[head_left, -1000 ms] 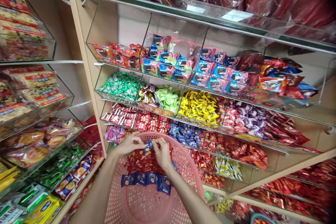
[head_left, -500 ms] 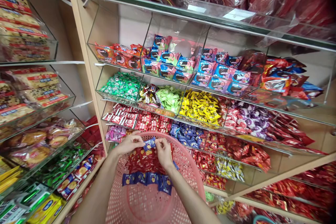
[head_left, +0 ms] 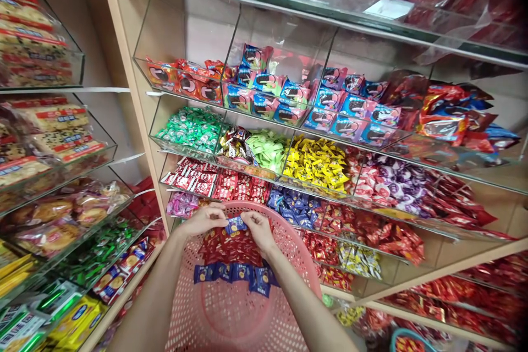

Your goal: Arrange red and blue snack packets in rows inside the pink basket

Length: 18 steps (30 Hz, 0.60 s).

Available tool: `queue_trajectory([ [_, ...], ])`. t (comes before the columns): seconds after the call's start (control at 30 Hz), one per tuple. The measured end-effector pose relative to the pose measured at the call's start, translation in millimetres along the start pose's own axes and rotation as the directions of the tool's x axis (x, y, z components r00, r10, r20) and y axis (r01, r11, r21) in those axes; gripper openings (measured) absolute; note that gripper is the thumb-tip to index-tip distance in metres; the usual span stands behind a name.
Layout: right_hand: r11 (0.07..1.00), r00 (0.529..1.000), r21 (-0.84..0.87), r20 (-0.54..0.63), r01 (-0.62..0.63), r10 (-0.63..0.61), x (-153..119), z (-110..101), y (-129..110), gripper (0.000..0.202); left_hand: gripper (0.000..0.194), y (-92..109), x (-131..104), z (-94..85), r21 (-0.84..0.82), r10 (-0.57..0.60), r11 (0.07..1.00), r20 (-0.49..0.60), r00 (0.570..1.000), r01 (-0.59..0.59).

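A small blue candy packet (head_left: 236, 224) is stretched between my two hands, above the far part of a pink perforated plastic basket (head_left: 299, 286). My left hand (head_left: 203, 220) pinches its left end with closed fingertips. At the packet's right end, my right hand (head_left: 259, 231) grips with thumb and fingers. Just below lie many red candy packets (head_left: 231, 247) in the basket. Nearer me, several blue packets (head_left: 241, 273) sit in a row along the front of the red ones. Part of the basket is hidden behind my forearms.
Clear shelf bins ahead hold green sweets (head_left: 190, 131), yellow sweets (head_left: 317, 165) and blue packets (head_left: 291, 208). Wrapped cakes (head_left: 61, 121) fill the shelves at left. Glass shelf edges (head_left: 289, 8) run overhead. A teal-rimmed container (head_left: 394, 335) stands low at right.
The view has shifted slightly. Both hands remain at the blue packet over the basket, with the left fingers a little more raised. The packets in the basket look unchanged.
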State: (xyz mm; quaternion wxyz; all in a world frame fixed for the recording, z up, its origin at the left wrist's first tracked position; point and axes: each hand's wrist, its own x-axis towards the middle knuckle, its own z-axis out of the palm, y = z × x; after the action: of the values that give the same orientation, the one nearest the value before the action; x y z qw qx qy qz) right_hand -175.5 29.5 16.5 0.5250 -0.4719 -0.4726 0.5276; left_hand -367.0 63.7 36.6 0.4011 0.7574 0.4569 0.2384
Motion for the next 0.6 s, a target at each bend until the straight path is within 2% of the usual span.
queue_trajectory([
  [0.2, 0.995, 0.999, 0.098, -0.043, -0.028, 0.032, 0, 2, 4, 0.023, 0.030, 5, -3, -0.5, -0.051, -0.017, 0.999, -0.030, 0.999, 0.016],
  [0.4, 0.947, 0.986, 0.287, -0.040, -0.144, 0.162, -3, 8, 4, 0.021, 0.029, 6, -4, -1.3, -0.078, 0.007, 0.997, -0.018, 1.000, -0.009],
  [0.5, 0.956, 0.986, 0.256, -0.045, -0.142, 0.158, -6, 5, 1, 0.022, 0.031, 4, -2, -0.9, -0.043, 0.025, 0.999, -0.023, 0.999, -0.026],
  [0.6, 0.982, 0.990, 0.132, -0.020, -0.136, 0.140, -16, -2, -3, 0.024, 0.036, 4, -2, -0.2, -0.017, 0.025, 1.000, -0.023, 0.999, -0.026],
])
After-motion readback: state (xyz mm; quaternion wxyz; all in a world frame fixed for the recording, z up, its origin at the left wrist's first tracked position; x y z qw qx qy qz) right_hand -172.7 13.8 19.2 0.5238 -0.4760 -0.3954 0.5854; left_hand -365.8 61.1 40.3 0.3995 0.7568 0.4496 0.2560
